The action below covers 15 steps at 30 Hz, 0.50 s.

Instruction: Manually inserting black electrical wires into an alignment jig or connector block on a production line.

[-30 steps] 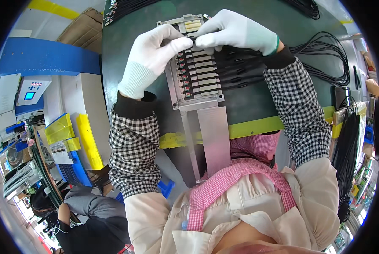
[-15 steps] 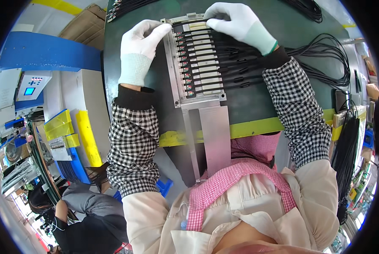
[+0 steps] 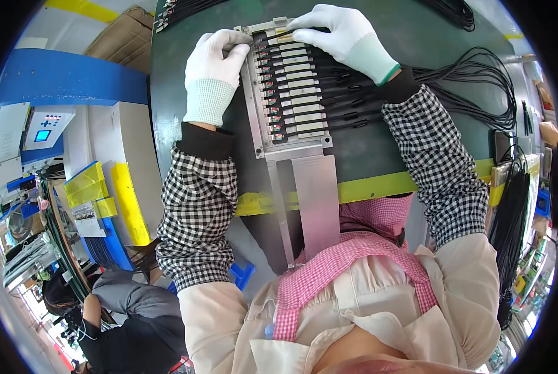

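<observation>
Both my hands wear white gloves and work at the far end of a metal fixture frame [image 3: 252,118]. Several black cables [image 3: 300,93] lie side by side across it, their small metal-tipped ends along the left side. In the topmost row, my right hand [image 3: 341,38] pinches a black cable [image 3: 274,37] between thumb and fingers, over the frame's far edge. The cable slants down leftward to my left hand [image 3: 215,62], whose thumb and fingers close at its end by the frame's upper left corner. The very tip is hidden by the glove.
The fixture stands on a dark green table [image 3: 369,153] edged with yellow-green tape [image 3: 378,188]. Cable tails [image 3: 478,81] loop to the right, and more cables [image 3: 182,14] lie at the far left. A flat metal plate [image 3: 317,202] projects toward me. Another person [image 3: 132,305] is at lower left.
My right hand has shifted slightly left along the cable, which now slants up into its fingers. My left hand has moved a little right, its fingertips still at the cable's end.
</observation>
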Motion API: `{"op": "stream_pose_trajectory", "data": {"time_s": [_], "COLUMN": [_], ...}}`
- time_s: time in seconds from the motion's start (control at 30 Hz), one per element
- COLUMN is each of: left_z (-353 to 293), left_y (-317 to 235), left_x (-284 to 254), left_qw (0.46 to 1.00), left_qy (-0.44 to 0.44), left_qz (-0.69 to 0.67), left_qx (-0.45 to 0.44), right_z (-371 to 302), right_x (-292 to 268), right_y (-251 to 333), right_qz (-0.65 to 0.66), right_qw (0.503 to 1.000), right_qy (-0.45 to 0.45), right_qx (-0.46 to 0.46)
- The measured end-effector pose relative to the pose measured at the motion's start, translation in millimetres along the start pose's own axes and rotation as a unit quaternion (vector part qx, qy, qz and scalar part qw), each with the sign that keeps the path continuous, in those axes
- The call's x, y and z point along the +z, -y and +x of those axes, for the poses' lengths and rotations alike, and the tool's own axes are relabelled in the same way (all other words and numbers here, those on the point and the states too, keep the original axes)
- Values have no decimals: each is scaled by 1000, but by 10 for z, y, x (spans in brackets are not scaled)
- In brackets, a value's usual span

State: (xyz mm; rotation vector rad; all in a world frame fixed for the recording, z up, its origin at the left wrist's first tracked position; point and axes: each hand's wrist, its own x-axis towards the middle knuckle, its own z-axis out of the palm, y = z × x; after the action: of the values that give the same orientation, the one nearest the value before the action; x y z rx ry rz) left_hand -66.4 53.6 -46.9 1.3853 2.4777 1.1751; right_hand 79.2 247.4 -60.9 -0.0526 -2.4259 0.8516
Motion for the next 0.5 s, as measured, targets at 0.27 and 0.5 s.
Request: {"op": "stream_pose_trajectory", "data": {"time_s": [0.27,0.5], "left_z": [2,15], "left_y": [21,47], "left_x": [-18,-4], "left_qw": [999,998], "left_qy": [8,9], "left_qz": [-38,-57], "left_qx": [-13,-15], "right_z": [21,37], "right_x": [2,150], "right_y": [-5,-339], "right_qz": [-101,-124], "right_qw": [994,989], "right_qy": [20,-31], "right_qx": [29,-76]}}
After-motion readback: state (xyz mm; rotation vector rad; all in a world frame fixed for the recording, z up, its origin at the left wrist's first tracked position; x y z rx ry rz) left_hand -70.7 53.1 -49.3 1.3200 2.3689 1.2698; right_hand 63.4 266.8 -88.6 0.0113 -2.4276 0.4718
